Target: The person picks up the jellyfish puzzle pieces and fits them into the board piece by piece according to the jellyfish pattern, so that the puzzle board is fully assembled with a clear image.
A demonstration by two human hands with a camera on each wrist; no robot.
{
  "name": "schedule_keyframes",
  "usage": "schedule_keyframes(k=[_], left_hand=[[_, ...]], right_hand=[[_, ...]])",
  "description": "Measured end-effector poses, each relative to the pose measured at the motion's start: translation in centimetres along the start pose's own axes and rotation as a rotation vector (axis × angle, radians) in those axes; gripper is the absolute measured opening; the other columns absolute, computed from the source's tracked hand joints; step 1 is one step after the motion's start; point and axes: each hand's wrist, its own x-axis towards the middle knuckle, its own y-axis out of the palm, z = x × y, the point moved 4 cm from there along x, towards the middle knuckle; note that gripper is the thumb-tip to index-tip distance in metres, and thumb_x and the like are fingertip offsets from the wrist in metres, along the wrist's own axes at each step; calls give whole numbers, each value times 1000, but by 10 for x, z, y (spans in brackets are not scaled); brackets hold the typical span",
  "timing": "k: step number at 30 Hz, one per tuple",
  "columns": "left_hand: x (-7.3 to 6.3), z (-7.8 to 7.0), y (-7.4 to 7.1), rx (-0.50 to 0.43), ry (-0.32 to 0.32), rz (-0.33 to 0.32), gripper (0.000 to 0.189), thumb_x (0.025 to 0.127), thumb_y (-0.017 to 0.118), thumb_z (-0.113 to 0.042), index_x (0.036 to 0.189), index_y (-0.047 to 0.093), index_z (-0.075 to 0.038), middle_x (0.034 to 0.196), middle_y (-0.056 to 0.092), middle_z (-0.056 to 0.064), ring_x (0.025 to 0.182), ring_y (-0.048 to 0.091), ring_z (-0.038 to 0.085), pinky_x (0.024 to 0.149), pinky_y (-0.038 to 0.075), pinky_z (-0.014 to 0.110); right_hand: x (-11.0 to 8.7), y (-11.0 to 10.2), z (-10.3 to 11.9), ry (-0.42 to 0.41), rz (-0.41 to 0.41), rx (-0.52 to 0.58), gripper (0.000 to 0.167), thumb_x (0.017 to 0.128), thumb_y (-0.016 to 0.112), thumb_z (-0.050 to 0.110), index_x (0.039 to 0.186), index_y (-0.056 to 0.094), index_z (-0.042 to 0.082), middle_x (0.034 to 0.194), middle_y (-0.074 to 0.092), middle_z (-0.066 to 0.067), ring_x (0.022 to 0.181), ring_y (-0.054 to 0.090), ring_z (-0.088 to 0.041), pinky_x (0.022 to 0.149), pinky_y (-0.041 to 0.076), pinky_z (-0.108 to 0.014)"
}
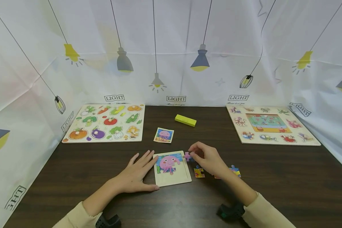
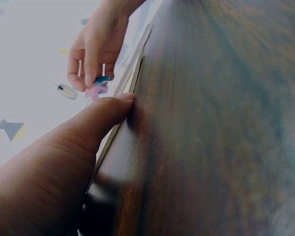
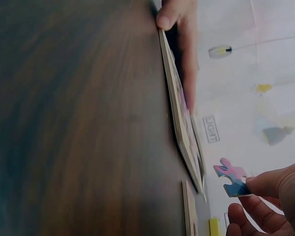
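Note:
A square wooden jigsaw tray [image 1: 176,180] lies on the table, holding a partly assembled pink jellyfish picture [image 1: 168,162]. My left hand [image 1: 136,174] rests at its left side, fingers spread, the fingertips on the upper left edge and the thumb at the lower left corner. With thumb and fingers, my right hand [image 1: 208,159] pinches a pink and blue jigsaw piece [image 3: 231,178] just beyond the tray's right edge, raised above the table in the right wrist view. Loose on the table near the right hand are a yellow jigsaw piece [image 1: 199,173] and a blue and yellow one [image 1: 235,171]; the forearm partly hides another.
Behind the tray lie a small jellyfish picture card [image 1: 163,135] and a yellow block [image 1: 185,120]. A vegetable puzzle board [image 1: 120,116] is at the back left, a sea-animal board [image 1: 239,111] at the back right. A lamp-printed curtain [image 1: 171,41] hangs behind the table.

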Motion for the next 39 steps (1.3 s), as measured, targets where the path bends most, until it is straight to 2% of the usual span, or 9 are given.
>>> schedule_keyframes(k=[8,19,25,32,39], left_hand=[[1,-2,-1,1,13,-8,100,76,43,-76,148,15,-13,153,7,8,139,2,21,105,1,54],[1,-1,-1,-5,-11,14,100,75,41,-77,148,14,-15,153,5,5,139,0,19,106,-1,52],[0,-1,-1,2,-7,1,100,75,41,-78,148,16,-14,153,6,6,139,1,20,106,0,52],[0,-1,-1,9,-2,-3,99,76,41,-77,148,16,-13,153,7,7,139,3,21,105,1,53],[0,-1,0,3,9,-13,99,76,44,-75,148,17,-12,153,8,8,139,4,22,105,2,54]], right_hand=[[4,16,9,-23,39,23,11,86,64,8,96,61,11,78,56,5,67,48,-13,57,44,-22],[4,33,13,-91,78,27,11,85,65,5,94,61,9,73,54,4,61,48,-10,51,43,-22],[4,38,12,-76,85,-32,11,83,67,9,92,62,11,75,54,6,66,49,-10,57,44,-23],[4,40,11,-88,45,-117,13,78,73,14,88,64,16,77,56,7,75,42,-14,62,37,-28],[2,42,11,-89,36,-129,13,78,74,16,87,65,17,86,60,7,82,43,-14,68,38,-31]])
